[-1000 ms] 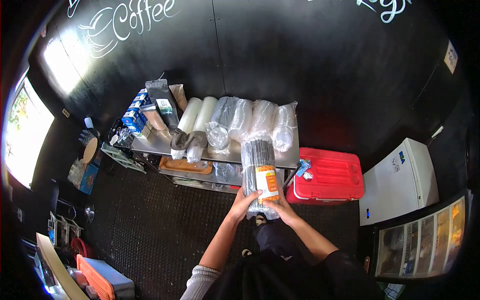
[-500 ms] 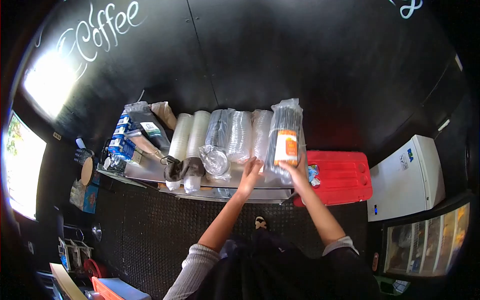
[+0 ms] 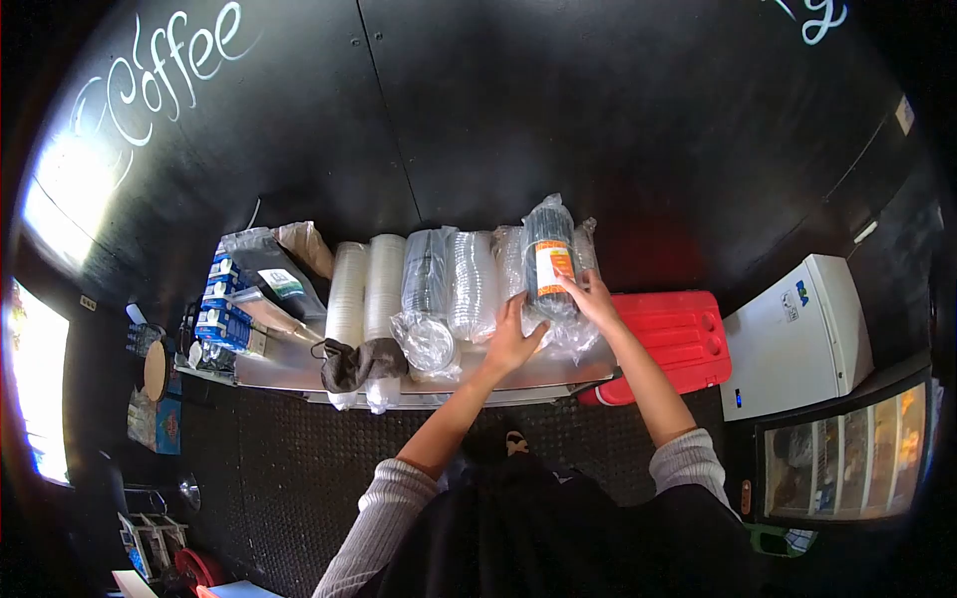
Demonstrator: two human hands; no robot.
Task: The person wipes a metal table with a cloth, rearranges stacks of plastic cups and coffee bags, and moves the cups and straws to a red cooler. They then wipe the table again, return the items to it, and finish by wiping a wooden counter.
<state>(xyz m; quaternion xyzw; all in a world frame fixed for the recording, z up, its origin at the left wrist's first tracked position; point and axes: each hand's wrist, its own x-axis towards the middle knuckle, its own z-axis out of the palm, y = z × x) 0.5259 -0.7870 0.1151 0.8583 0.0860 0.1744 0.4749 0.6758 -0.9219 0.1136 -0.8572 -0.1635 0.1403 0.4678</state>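
A plastic bag of black straws (image 3: 547,221) with an orange and white label lies among the wrapped stacks at the right part of the metal table. My right hand (image 3: 594,305) grips its right side, thumb and finger over the label's edge. By its lower left end is my left hand (image 3: 513,342), thumb and fingers apart, fingertips at the near end of a sleeve of clear plastic lids or cups (image 3: 507,251). Left of that stands another clear wrapped stack (image 3: 471,284). A further clear plastic wrapping (image 3: 586,242) shows behind the straws on the right.
Farther left are a dark-lidded sleeve (image 3: 427,269), white cup stacks (image 3: 384,274), a dark cloth bundle (image 3: 361,365), and blue cartons (image 3: 221,309). A red cooler lid (image 3: 668,339) adjoins the metal table (image 3: 284,375). At right stands a white freezer (image 3: 797,339).
The bag of straws has shifted left and turned, uncovering clear wrapping on its right. My right hand stays on it; my left hand is now closer to its lower end. The view has shifted slightly.
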